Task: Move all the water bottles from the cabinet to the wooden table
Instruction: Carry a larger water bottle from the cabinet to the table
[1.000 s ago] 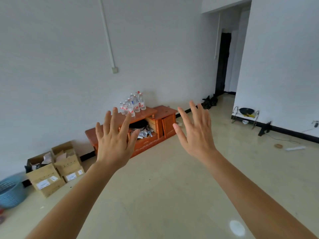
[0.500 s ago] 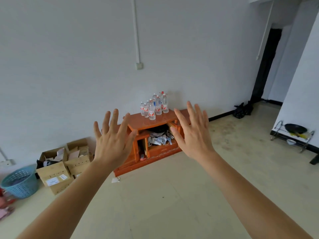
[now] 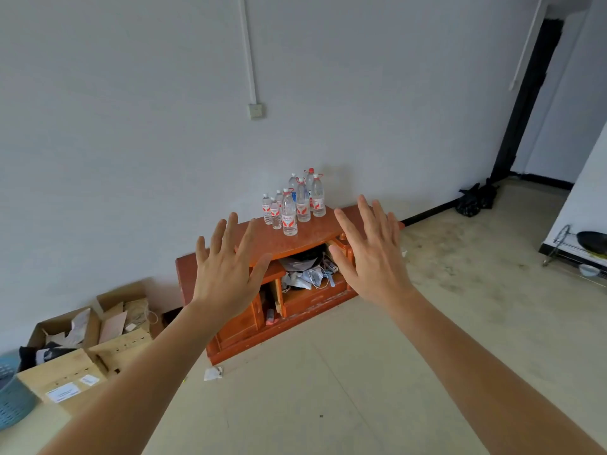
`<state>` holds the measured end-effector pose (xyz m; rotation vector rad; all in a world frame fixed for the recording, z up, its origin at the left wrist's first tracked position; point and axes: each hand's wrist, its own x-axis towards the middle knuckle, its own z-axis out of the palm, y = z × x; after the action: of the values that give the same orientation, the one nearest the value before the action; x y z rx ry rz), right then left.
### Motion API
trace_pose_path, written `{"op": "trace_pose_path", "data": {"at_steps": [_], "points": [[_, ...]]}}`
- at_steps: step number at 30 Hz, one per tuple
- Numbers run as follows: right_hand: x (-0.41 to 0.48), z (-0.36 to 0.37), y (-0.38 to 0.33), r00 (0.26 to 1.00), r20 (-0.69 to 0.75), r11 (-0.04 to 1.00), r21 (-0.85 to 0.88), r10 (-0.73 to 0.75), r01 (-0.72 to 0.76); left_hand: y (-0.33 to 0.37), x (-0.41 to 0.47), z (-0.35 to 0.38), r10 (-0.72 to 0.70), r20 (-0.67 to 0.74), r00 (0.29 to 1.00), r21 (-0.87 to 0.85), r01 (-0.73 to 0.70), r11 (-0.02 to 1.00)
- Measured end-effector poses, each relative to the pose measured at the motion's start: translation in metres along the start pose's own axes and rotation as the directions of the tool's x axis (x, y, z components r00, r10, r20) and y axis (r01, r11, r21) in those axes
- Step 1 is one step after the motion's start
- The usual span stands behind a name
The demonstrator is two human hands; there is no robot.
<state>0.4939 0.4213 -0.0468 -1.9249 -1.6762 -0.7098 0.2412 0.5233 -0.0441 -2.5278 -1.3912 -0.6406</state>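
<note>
Evidently the task is at its opening step, the approach, with nothing picked up yet.

At the far left stands a blue basket (image 3: pixel 10 399), and beside it are open cardboard boxes (image 3: pixel 65 376) holding papers. The white stickers on the front box carry print too small to read.

The left hand (image 3: pixel 226 277) is raised in the air with its fingers spread and straight, holding nothing. Behind and between the 2 hands sits the orange wooden cabinet (image 3: pixel 315 236), low against the white wall, its open compartment stuffed with papers and cords.

All the water bottles (image 3: pixel 292 205) stand upright in a tight cluster on the cabinet top near the wall. There look to be about 8 of them, some partly hidden by others. Each has a red cap and a red-and-white label, but no brand can be made out.

The right hand (image 3: pixel 374 261) is likewise spread flat and empty, well short of the bottles. Farther right lie black bags (image 3: pixel 473 200) by a dark doorway, and a wire rack (image 3: pixel 558 247) holds a dark pan.

The next move probably calls for closing in on the cabinet and curling each hand round a front bottle without toppling its neighbours. The wooden counter that is to receive them is not in view.
</note>
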Motion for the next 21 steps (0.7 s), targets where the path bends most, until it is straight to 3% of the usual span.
{"op": "trace_pose_path", "data": {"at_steps": [12,21], "points": [[0.214,0.218,0.154,0.997,0.073,1.0,0.021,0.001,-0.003,0.002,0.276,0.155,-0.046,0.069,0.997,0.037,0.043,0.998],[0.34,0.362,0.205,0.98,0.192,0.995,0.093,-0.044,0.027,-0.041,0.413,0.256,-0.158,0.127,0.979,-0.043,0.165,0.985]]}}
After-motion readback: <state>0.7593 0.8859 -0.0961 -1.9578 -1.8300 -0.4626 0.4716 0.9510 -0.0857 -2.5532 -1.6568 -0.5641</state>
